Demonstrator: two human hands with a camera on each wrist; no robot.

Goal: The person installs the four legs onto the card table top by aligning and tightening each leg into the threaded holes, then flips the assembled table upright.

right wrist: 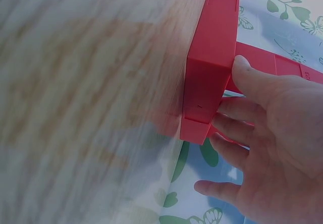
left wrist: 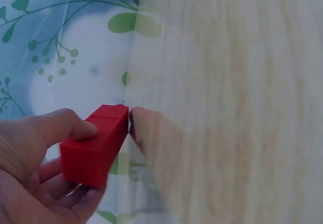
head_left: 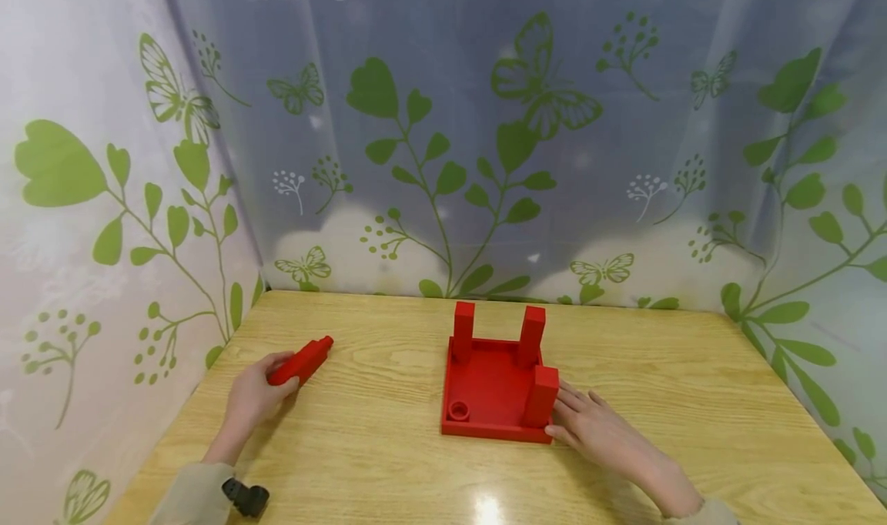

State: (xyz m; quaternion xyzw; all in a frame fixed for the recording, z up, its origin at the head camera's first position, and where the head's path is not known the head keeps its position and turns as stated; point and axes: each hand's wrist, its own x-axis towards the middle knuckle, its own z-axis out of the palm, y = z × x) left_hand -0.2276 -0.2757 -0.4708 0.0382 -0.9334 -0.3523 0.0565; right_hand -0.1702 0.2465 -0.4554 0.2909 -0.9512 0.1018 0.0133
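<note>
A square red tray-like base (head_left: 490, 390) with a low rim lies on the table, seen in the head view. Red square posts stand upright at three of its corners, among them the near right post (head_left: 541, 398). In the near left corner sits a small round red socket (head_left: 459, 410). My left hand (head_left: 258, 390) grips a loose red post (head_left: 305, 359) off to the left, thumb on top and fingers beneath. Its narrower stepped end points away to the right. My right hand (head_left: 599, 429) rests against the base's right side, thumb at the near corner and fingers fairly straight.
The wooden table (head_left: 388, 463) carries the base. A patterned curtain (head_left: 443, 202) hangs behind the table and along both sides. On the left sleeve there is a small black device (head_left: 246, 498).
</note>
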